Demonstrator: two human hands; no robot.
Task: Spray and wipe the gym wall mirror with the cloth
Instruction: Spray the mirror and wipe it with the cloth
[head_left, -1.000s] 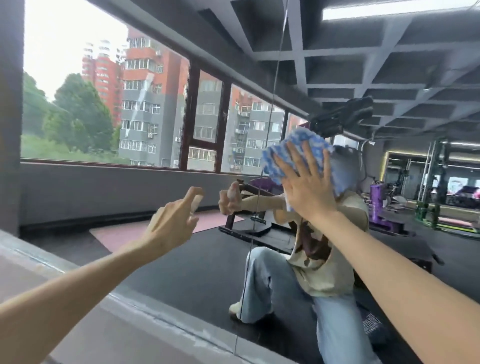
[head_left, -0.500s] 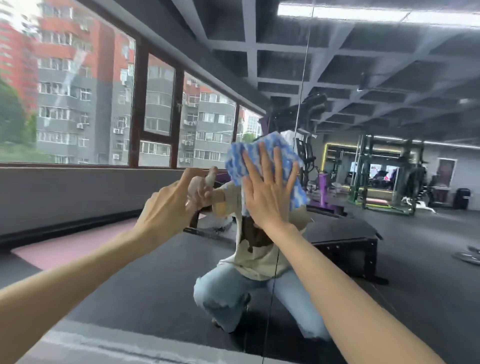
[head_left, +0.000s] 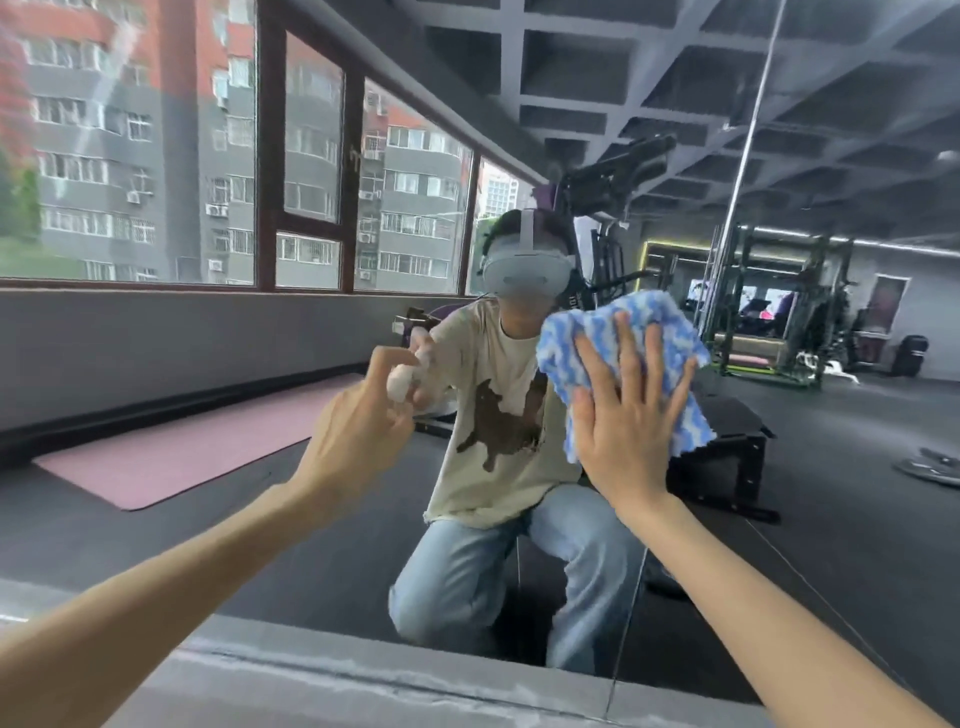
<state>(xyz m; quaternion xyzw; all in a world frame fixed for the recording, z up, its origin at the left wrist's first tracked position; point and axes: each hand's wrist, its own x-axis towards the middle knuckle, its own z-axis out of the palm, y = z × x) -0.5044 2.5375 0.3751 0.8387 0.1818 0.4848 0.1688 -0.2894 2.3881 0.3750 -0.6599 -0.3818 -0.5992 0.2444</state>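
We cannot see much of the spray bottle (head_left: 399, 383). The left hand (head_left: 358, 431) is wrapped around it, and only its small white top pokes out, a bit blurry. One finger curls over that top. We cannot tell what shape the rest of the bottle is.

The right hand (head_left: 626, 415) lies flat with its fingers straight and spread, pressing the cloth (head_left: 587, 338) against the mirror (head_left: 841, 467). The hand covers the middle of the cloth. The cloth is fluffy and bumpy, blue and white, and it bunches out above and beside the fingers. The two hands are apart, the left one just short of the glass.

Both arms are cut off by the bottom of the picture.

The mirror is smooth and shiny. In it we see a kneeling person in a soft tan shirt and blue jeans, a flat pink mat (head_left: 182, 452) on a dark floor, and big windows (head_left: 156, 156) with dark frames. A thin seam (head_left: 743, 171) runs up the glass, just right of the cloth. A grey ledge (head_left: 363, 686) with a rough, dusty edge runs along the bottom of the mirror. There is lots of bare glass on the left, on the right and above the cloth.
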